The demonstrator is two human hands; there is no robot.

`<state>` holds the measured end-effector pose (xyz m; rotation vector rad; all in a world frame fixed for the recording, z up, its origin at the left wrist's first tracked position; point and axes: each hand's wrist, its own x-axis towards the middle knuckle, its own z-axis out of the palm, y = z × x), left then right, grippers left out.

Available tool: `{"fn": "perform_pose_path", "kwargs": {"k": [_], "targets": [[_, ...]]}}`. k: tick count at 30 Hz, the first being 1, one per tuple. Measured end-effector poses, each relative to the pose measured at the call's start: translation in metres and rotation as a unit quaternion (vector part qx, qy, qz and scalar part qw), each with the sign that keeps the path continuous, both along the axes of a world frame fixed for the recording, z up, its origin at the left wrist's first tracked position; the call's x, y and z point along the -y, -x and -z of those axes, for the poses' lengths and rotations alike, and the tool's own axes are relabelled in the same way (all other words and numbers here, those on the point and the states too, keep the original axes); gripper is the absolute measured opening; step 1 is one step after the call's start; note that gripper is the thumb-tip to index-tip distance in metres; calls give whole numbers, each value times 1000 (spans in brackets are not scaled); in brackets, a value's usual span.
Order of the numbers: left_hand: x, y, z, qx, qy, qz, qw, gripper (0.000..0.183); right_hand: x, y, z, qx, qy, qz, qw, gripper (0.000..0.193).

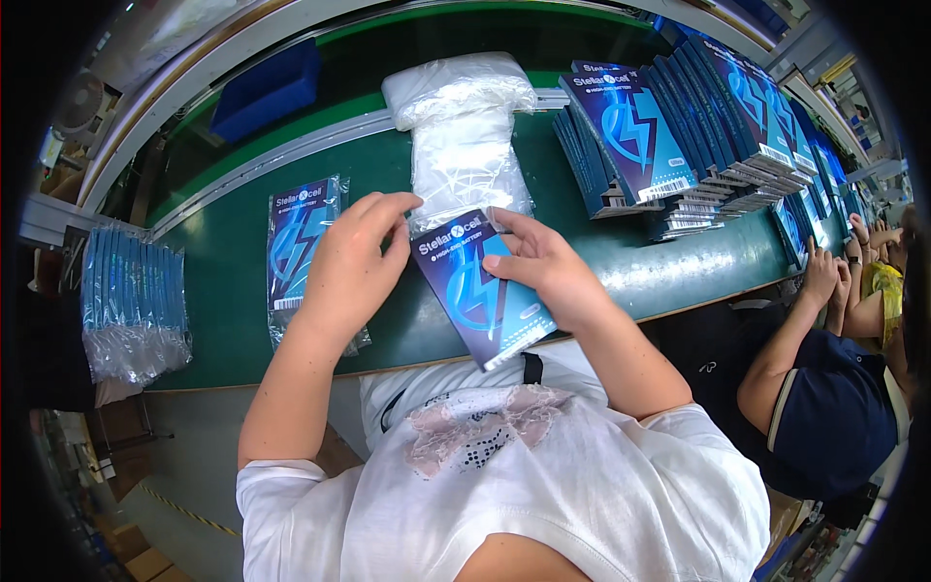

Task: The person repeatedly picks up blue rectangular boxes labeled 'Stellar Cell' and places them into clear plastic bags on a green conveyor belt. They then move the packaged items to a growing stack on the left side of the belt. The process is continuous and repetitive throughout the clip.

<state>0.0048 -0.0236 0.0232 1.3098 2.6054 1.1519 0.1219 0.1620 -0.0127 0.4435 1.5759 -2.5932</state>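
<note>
A long green workbench (228,339), shiny with reflected light, has a pale metal rail (262,177); below, grey floor (208,456) bears a yellow-and-black striped line (189,511).

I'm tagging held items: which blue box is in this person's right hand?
The tilted box nearest the person's shirt, gripped by the right hand; the bagged boxes at left and stacked boxes at right are outside that grip.

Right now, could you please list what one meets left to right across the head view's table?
Row of bagged blue boxes, flat blue box in clear plastic, left hand, rectangular blue box in right hand, stacked blue boxes.
</note>
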Motion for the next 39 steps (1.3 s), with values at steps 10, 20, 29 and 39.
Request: {"fn": "perform_pose_path", "kwargs": {"k": [10,20,29,39], "targets": [[6,6,-14,80,65,34,994,33,-2,9,1,-45,28,13,999,50],[0,-22,1,236,-132,-31,962,38,29,8,-7,-81,14,233,969,15],[-6,-9,13,543,-378,-49,749,34,33,17,-19,-111,-273,10,956,51],[1,-78,-3,615,-289,136,721,53,15,4,-57,-444,-518,133,719,48]]}}
